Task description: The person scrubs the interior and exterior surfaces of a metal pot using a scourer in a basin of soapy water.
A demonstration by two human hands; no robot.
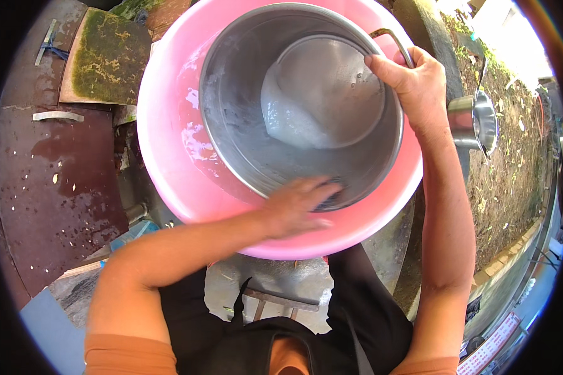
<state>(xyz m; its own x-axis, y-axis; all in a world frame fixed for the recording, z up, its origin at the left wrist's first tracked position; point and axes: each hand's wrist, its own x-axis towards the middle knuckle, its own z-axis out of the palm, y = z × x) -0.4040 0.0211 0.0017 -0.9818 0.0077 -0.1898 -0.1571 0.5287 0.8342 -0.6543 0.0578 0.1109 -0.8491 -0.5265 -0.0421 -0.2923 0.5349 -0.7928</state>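
Observation:
A large stainless steel pot (244, 117) leans tilted inside a pink plastic basin (164, 154), its mouth turned up towards me. Cloudy, sudsy water (291, 124) lies pooled at its bottom. My right hand (415, 82) grips the pot at its upper right, thumb on the rim and fingers at the metal loop handle (394, 40). Blurred by motion, my left hand (300, 206) reaches over the near rim. Under its fingers, a dark pad (330, 194), seemingly a scourer, meets the inner wall; the hand hides part of it.
Whitish water (192, 117) sits in the basin around the pot. A smaller steel pot (464, 122) stands to the right on a ledge beside bare soil (506, 187). Brown panels with handles (61, 164) and a mossy board (110, 56) lie left. Below is a stool (281, 300).

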